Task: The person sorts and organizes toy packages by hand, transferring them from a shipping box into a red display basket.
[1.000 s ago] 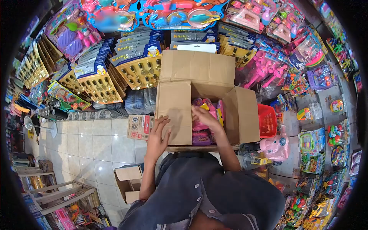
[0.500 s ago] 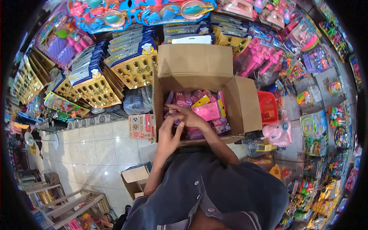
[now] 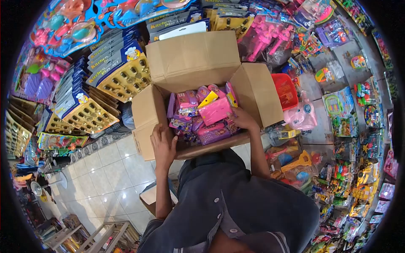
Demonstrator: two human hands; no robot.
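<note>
1. The box point(image 3: 198, 67) stands open in front of the person, all flaps folded out, on a ledge among racks of packaged toys; opening it looks done.
2. The left hand point(image 3: 163, 145) lies flat over the box's near left corner, fingers spread and curled over the edge beside the left flap point(image 3: 145, 122). It grips the cardboard and carries nothing loose.
3. The right hand point(image 3: 242, 120) is inside the box at its right side, fingers resting against the pink packs point(image 3: 213, 111) near the right flap point(image 3: 259, 95). Whether it has closed on a pack or only touches them I cannot tell, since the fingertips are hidden among the packets.
4. The packs fill the box nearly to the rim, pink and purple, with one yellow piece point(image 3: 209, 99) lying on top. None is lifted clear, so unpacking seems not to have started, or barely.
5. Judging from this, what is left is nearly everything inside: the whole load sits in the box.
6. A red basket point(image 3: 286, 90) stands just right of the box, and kitchen play sets point(image 3: 122, 78) hang close on the left.
</note>
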